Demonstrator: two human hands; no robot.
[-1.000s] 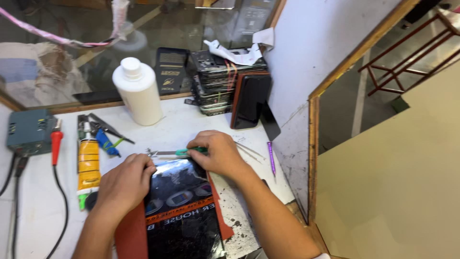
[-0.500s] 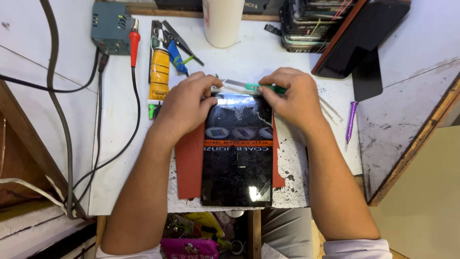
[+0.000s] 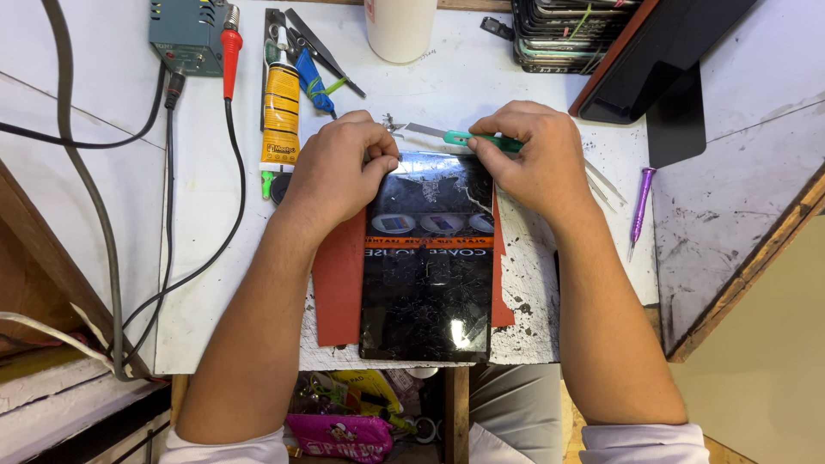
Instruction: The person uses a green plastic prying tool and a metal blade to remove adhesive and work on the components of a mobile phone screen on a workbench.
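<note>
1. At the near edge of the white workbench (image 3: 550, 331), a cracked black tablet (image 3: 427, 283) lies flat on a red mat (image 3: 340, 288), its near end just short of the bench edge.
2. Below that edge, a pink pouch (image 3: 339, 427) and other small items sit in an open space under the bench.
3. The left hand (image 3: 341, 169) rests curled on the tablet's far left corner, fingers bent and fingertips pressed together at the glass edge; whether it pinches anything there cannot be told.
4. The right hand (image 3: 534, 157) is closed around a green-handled tool (image 3: 481, 140), whose thin metal blade points left along the tablet's far edge, beside the left fingertips.
5. To the right of the right hand, a purple pen-shaped tool (image 3: 639, 209) lies near the bench's right edge, and thin metal tweezers (image 3: 604, 183) lie between it and the hand.
6. Left of the left hand, a yellow glue tube (image 3: 280, 116) lies lengthwise, with a blue-handled tool (image 3: 314, 82) and dark tweezers (image 3: 322, 50) just beyond it.
7. A red probe (image 3: 230, 47) with a black cable (image 3: 206, 249) runs down the left side of the bench.
8. At the far left corner stands a blue-grey box (image 3: 187, 34).
9. At the far edge stand a white bottle (image 3: 401, 30), a stack of flat devices (image 3: 571, 34), and a black stand (image 3: 666, 60) leaning at the far right.
</note>
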